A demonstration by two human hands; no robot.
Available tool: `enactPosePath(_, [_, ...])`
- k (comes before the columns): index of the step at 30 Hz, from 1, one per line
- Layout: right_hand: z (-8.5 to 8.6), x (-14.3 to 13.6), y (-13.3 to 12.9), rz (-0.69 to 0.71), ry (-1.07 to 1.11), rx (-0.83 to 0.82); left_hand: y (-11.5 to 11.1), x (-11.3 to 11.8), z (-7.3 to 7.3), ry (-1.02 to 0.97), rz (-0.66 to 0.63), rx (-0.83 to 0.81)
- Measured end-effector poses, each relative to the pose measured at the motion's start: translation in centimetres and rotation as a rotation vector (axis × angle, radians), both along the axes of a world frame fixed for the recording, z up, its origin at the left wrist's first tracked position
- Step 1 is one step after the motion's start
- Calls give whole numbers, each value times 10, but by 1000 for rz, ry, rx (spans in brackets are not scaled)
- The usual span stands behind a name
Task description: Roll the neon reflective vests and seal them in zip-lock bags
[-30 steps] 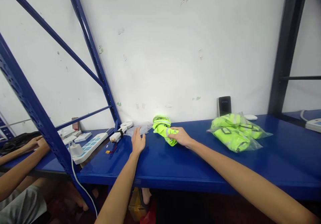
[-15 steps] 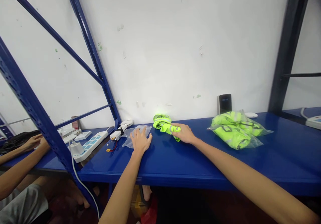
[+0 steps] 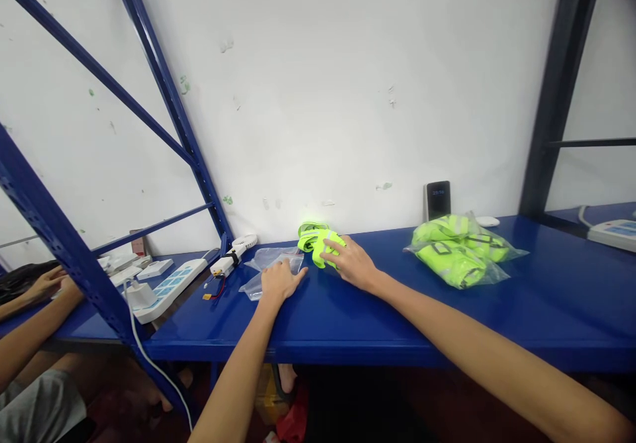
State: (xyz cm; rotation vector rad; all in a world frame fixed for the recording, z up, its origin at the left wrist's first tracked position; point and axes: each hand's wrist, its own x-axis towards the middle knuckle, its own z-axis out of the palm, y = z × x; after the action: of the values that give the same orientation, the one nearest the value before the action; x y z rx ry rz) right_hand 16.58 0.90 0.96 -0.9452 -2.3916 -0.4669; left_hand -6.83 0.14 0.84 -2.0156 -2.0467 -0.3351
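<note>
Right hand point(image 3: 332, 256) curls fingers over crumpled neon-yellow striped fabric point(image 3: 314, 238), grip unclear; loose-fingered left hand point(image 3: 278, 283) has settled on clear plastic bag point(image 3: 253, 289), both within grasp.

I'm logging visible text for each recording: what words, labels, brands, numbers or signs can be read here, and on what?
Possibly "23:16", blurred and uncertain: lit digits on the dark screen of the upright device by the wall.
No readable text: yellow-green bundle at the right hand, clear plastic bag under the left hand, bagged yellow-green items, white power strip.
</note>
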Motion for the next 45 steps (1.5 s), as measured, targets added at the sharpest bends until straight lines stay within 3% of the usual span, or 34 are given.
enactPosePath(4, [-3,-8,-5,175,-159,-33,9,-17,15,-129,-106,-198])
enactPosePath(7, [-2,-9,-7,191,-113,-119,13,-32,24,-190,-102,-259])
enactPosePath(12, [9,-4,-9,189,-16,-303,15,-44,14,-149,-54,-190])
enactPosePath(17, [15,-3,-8,222,0,-387,11,-40,1,-118,-148,-148])
enactPosePath(20, [13,-3,-7,202,56,-399,2,-37,5,-52,-238,-43])
enactPosePath(26, [4,-5,0,106,207,-393,-10,-37,13,24,-347,-7])
enactPosePath(31, [3,-4,7,4,417,-458,-5,-22,6,-6,-401,101])
enactPosePath(38, [17,9,8,-48,686,-626,-6,24,0,1,-502,373])
enactPosePath(41, [20,14,11,-17,813,-736,-10,36,-1,-33,-508,435])
enactPosePath(45, [19,19,17,129,1025,-930,-14,39,-3,-36,-521,445])
